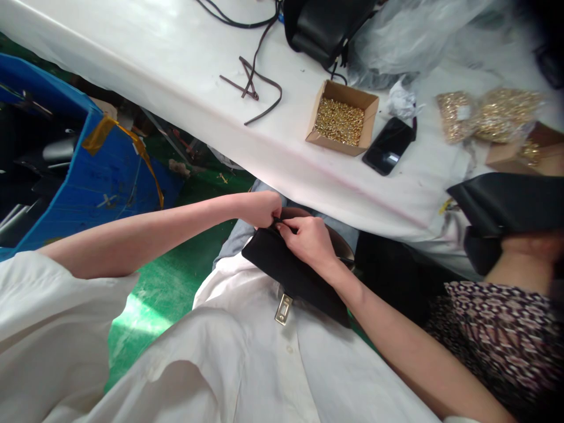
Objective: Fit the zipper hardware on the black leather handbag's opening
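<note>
A black handbag [295, 264] rests on my lap, its flap folded toward me with a gold-coloured metal clasp plate [284, 309] at the edge. My left hand [263, 208] is curled closed at the bag's upper left edge. Close beside it, my right hand [308, 239] pinches with thumb and forefinger at the same spot. The small part between the fingertips is dark and mostly hidden, so I cannot make out what it is. Behind my hands shows a brown curved part [339, 241] of the bag.
On the white table [176, 53] stand a cardboard box of gold-coloured metal pieces [339, 120] and a phone [390, 145]. Bags of similar pieces [506, 114], dark straps [268, 88] and a black bag [328, 29] lie there. A blue bin [114, 176] is left; a co-worker's arm [520, 273] is right.
</note>
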`<state>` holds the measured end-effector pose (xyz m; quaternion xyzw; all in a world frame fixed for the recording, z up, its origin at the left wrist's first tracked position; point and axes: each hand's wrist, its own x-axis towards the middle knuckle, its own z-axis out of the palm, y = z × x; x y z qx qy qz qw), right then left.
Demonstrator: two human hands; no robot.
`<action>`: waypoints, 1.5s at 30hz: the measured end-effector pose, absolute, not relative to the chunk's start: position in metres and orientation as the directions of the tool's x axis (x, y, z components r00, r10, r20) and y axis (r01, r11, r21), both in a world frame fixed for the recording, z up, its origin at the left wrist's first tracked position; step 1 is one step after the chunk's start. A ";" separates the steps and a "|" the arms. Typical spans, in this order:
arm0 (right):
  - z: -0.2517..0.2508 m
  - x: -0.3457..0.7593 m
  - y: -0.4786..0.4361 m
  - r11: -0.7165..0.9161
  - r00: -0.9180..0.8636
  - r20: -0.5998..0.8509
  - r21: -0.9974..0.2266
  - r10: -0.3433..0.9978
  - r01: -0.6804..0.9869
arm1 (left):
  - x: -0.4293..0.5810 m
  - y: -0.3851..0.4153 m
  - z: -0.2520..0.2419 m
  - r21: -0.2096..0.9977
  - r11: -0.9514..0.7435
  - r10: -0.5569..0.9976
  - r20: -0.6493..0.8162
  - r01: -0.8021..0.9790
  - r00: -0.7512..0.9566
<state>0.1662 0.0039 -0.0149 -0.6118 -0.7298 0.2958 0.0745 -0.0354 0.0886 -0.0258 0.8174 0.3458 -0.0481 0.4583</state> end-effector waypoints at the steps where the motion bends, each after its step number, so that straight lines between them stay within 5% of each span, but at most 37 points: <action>1: -0.015 0.166 0.004 0.077 -0.239 -0.253 -0.519 0.937 0.851 | -0.036 0.090 -0.025 0.721 -0.339 0.500 -0.407 0.605 0.765; 10: -0.017 0.163 0.000 0.090 -0.242 -0.243 -0.506 0.939 0.858 | -0.042 0.093 -0.018 0.778 -0.242 0.399 -0.465 0.580 0.790; 24: -0.014 0.168 -0.001 0.165 -0.315 -0.223 -0.510 0.922 0.844 | -0.039 0.073 -0.026 0.722 -0.355 0.630 -0.284 0.594 0.722; 29: -0.018 0.172 -0.004 0.246 -0.346 -0.091 -0.539 0.934 0.806 | -0.040 0.072 -0.032 0.740 -0.388 0.647 -0.207 0.550 0.734; 45: -0.023 0.167 0.003 0.054 -0.204 -0.162 -0.642 0.966 0.765 | -0.046 0.075 -0.036 0.815 -0.231 0.662 -0.268 0.531 0.700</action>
